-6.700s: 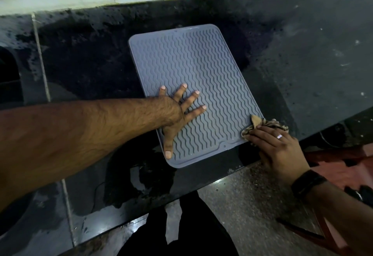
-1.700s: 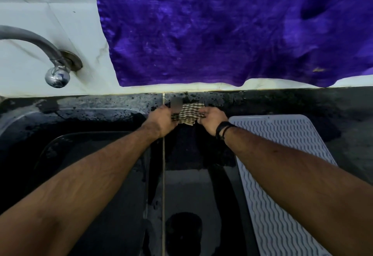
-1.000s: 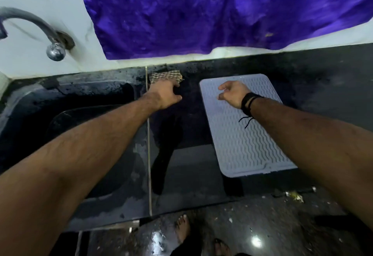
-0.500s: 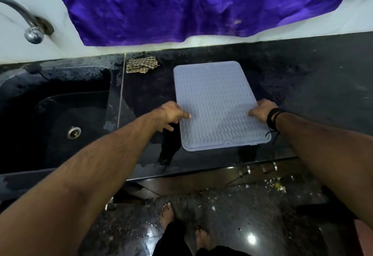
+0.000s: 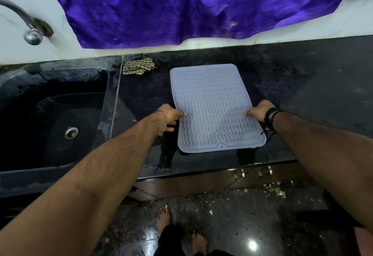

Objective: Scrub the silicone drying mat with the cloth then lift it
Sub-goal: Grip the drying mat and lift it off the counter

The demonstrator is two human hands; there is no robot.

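Note:
A grey-blue silicone drying mat (image 5: 214, 106) with wavy ridges lies on the wet black counter (image 5: 314, 86). My left hand (image 5: 168, 118) pinches its left edge, thumb on top. My right hand (image 5: 259, 111) pinches the right edge, with a black band on that wrist. The mat's near end seems slightly raised, with a shadow beneath it. The checked cloth (image 5: 138, 66) lies crumpled on the counter at the back, left of the mat, with neither hand on it.
A black sink (image 5: 60, 118) with a metal drain lies to the left, under a chrome tap (image 5: 30, 27). A purple cloth (image 5: 201, 5) hangs on the white wall behind. Below the counter edge are cabinet fronts, a littered floor and my bare feet.
Both hands left the cloth at the back of the counter, moved to the mat's two side edges and took hold. In the last half second the grip holds and little else moves.

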